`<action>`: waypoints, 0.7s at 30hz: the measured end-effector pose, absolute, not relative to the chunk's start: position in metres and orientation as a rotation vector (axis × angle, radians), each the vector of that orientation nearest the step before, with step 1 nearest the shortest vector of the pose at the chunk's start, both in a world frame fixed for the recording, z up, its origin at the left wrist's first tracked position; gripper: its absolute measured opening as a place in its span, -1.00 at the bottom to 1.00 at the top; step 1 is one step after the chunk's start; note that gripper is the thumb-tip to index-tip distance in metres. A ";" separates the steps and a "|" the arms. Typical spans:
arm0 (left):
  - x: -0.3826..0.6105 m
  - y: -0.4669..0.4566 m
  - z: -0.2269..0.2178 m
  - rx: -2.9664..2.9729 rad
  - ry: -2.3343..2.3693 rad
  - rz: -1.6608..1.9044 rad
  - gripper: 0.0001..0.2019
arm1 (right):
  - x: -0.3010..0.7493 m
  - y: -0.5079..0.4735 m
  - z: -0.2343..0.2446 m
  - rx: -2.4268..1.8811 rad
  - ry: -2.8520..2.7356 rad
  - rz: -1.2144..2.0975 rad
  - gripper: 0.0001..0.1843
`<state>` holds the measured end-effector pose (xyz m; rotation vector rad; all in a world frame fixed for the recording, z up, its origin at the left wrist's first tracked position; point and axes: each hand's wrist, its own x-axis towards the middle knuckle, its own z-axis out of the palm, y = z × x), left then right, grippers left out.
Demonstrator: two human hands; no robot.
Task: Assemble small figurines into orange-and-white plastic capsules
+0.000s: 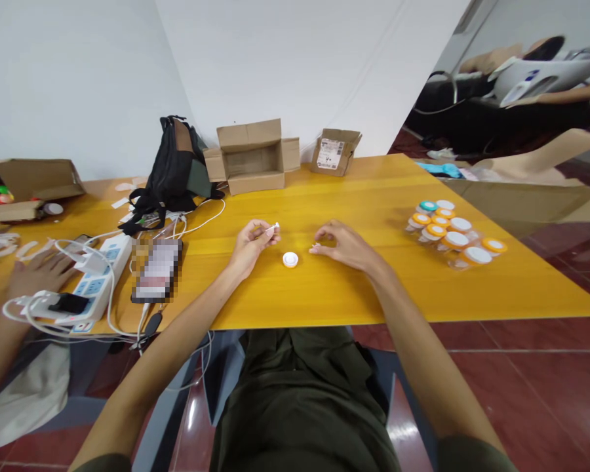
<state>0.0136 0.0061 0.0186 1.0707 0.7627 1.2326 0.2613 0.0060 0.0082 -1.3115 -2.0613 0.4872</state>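
My left hand (255, 244) is closed around a small clear-and-white piece (274, 227), whose end sticks out past the fingertips; its kind is too small to make out. To the right, my right hand (341, 244) hangs over the table in a pinch, with a tiny whitish bit (316, 245) at the thumb and fingertip. Between the two hands, a round white cap with an orange rim (290, 259) lies on the yellow table (295, 298), touched by neither hand.
Several clear jars with orange, white or teal lids (456, 239) stand at right. An open cardboard box (255, 160), a smaller box (334, 152) and a black backpack (172, 167) line the back. Left are a power strip (103, 275), cables, a phone (157, 270) and another person's hand (42, 270).
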 end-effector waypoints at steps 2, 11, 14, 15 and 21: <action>0.014 0.006 0.018 1.086 0.768 1.248 -0.59 | 0.262 0.007 0.008 -1.296 -2.092 0.505 -0.94; 0.015 0.011 0.010 1.317 0.886 1.313 -0.71 | 0.252 0.003 0.009 -1.321 -2.051 0.348 -0.79; 0.017 0.012 0.007 1.447 0.894 1.306 -0.75 | 0.246 0.003 0.008 -1.338 -1.906 0.471 -0.81; 0.018 0.011 0.006 1.485 0.898 1.300 -0.77 | 0.244 0.003 0.009 -1.323 -1.851 0.547 -0.82; 0.022 0.008 0.003 1.649 0.921 1.328 -0.85 | 0.230 0.000 0.014 -1.142 -1.635 0.882 -0.65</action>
